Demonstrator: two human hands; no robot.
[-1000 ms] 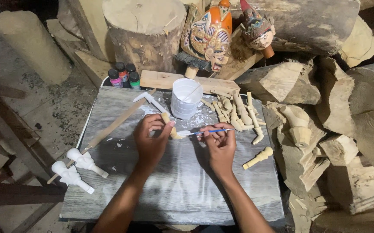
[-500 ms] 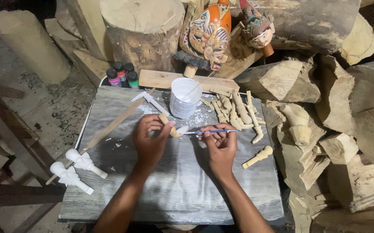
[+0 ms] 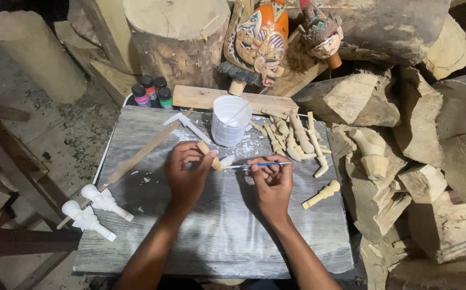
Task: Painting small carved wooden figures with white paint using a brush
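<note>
I see left hand (image 3: 185, 174) pinching small wooden puppet piece (image 3: 211, 157) over grey worktop (image 3: 217, 236); right hand (image 3: 272, 182) pinching paintbrush (image 3: 257, 165), tip at piece. I'd use light strokes, w/ piece steady.

Bare hands (image 3: 187, 177) — sleeveless forearms

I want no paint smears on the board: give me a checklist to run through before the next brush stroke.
1. Left hand holds the small wooden piece firmly: ok.
2. Right hand has the blue-handled brush in its grip: ok.
3. Brush tip meets the piece's white end: ok.
4. White cup upright within reach: ok.
5. Paint left on the bristles: cannot tell.
6. White-coated figures lie apart from the hands: ok.
</note>
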